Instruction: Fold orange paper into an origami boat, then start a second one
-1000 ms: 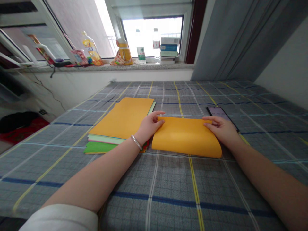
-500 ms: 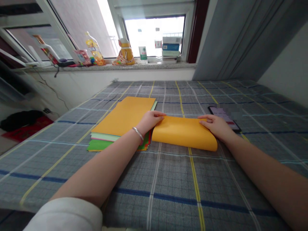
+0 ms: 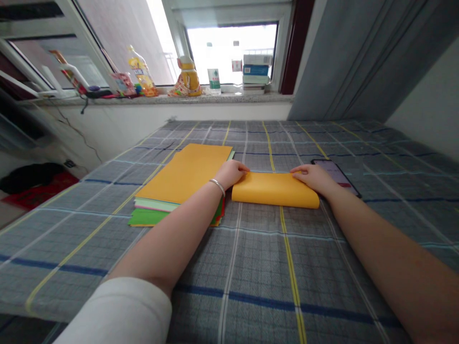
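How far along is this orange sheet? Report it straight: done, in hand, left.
Done: the orange sheet lies doubled over in a rounded fold on the checked cover. In hand: the left hand and right hand rest on its far side. Left: the stack of orange and green paper beside it lies flat, unfolded.

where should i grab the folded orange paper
Grip the folded orange paper at its far corners, from above, where the left hand and right hand rest: its near side is a rounded fold that could crush, so the far edge looks the firmer hold.
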Demonstrator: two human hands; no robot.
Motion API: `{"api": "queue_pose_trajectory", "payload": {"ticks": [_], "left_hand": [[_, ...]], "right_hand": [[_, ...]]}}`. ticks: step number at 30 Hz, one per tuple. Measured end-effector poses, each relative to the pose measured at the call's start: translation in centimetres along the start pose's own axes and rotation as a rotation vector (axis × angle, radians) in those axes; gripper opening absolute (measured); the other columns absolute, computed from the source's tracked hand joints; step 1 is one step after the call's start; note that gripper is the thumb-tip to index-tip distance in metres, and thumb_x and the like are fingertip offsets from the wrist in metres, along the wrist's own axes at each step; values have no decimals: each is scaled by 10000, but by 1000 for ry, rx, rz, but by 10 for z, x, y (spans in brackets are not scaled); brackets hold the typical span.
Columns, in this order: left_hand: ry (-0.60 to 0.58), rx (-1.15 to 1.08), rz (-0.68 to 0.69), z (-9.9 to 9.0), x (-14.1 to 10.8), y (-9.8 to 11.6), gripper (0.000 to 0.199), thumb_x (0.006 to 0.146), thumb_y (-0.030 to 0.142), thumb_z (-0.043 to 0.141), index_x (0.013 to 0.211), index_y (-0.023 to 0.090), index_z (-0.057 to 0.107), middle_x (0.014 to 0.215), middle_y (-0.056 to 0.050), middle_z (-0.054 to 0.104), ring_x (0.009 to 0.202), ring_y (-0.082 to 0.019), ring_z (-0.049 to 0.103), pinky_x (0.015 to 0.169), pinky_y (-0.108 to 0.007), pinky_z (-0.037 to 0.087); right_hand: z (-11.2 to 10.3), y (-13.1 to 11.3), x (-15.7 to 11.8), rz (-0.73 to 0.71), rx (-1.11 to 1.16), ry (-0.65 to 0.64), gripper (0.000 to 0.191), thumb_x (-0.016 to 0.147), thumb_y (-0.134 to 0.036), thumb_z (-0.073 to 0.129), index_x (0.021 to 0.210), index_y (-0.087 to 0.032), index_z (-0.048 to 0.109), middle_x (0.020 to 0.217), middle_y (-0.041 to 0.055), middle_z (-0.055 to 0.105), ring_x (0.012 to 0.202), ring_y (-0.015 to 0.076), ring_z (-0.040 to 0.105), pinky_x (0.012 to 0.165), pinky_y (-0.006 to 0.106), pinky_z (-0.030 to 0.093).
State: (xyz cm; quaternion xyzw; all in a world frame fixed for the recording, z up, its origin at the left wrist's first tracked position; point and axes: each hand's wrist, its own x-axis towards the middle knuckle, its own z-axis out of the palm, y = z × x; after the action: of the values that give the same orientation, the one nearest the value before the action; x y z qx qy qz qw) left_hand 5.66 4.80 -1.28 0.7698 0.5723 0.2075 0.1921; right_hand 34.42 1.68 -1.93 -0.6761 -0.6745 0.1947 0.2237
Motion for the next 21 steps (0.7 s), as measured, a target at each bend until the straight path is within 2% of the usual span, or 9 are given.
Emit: {"api": "queue_pose_trajectory", "payload": {"ticks": [4, 9, 12, 16, 19, 21], "left_hand": [[-11, 169, 85, 2, -1, 1, 276, 870, 186, 545, 1029, 227, 767, 1031, -56, 733, 968, -213, 659, 901, -310, 494], [39, 418, 159, 7, -14, 11, 290, 920, 234, 485, 1028, 283, 750, 1039, -63, 688, 925, -235, 646, 757, -336, 501], [85, 616, 276, 10, -23, 20, 268, 931, 209, 467, 983, 202, 729, 978, -99, 661, 951, -257, 605, 753, -352, 479], [139, 722, 428, 11, -25, 24, 240, 946, 205, 465, 1014, 176, 694, 1069, -114, 620, 1008, -256, 547, 842, -383, 448], [59, 716, 521, 10, -21, 23, 250, 955, 207, 456, 1031, 188, 693, 1073, -96, 621, 1019, -243, 541, 864, -364, 440], [-27, 696, 520, 9, -19, 23, 281, 954, 170, 431, 1031, 181, 701, 1043, -88, 634, 1000, -221, 557, 858, -334, 443]], "right_hand": [[3, 3, 3, -33, -58, 10, 229, 817, -254, 623, 990, -204, 763, 917, 66, 751, 822, 211, 666, 701, 303, 467], [4, 5, 4, -33, -40, 5, 235, 819, -247, 614, 1002, -200, 755, 953, 70, 748, 864, 214, 661, 712, 303, 462], [5, 6, 3, -27, -25, 15, 241, 820, -259, 610, 1005, -204, 755, 931, 67, 745, 836, 209, 658, 713, 305, 463], [7, 7, 2, -36, -23, 39, 250, 814, -260, 611, 1009, -204, 757, 914, 67, 742, 821, 210, 652, 719, 309, 469], [8, 7, 2, -46, -28, 39, 253, 819, -248, 605, 1019, -203, 753, 950, 71, 744, 852, 214, 652, 723, 311, 465], [8, 7, 2, -53, -35, 39, 252, 825, -245, 601, 1023, -202, 751, 972, 74, 744, 872, 216, 651, 729, 312, 459]]}}
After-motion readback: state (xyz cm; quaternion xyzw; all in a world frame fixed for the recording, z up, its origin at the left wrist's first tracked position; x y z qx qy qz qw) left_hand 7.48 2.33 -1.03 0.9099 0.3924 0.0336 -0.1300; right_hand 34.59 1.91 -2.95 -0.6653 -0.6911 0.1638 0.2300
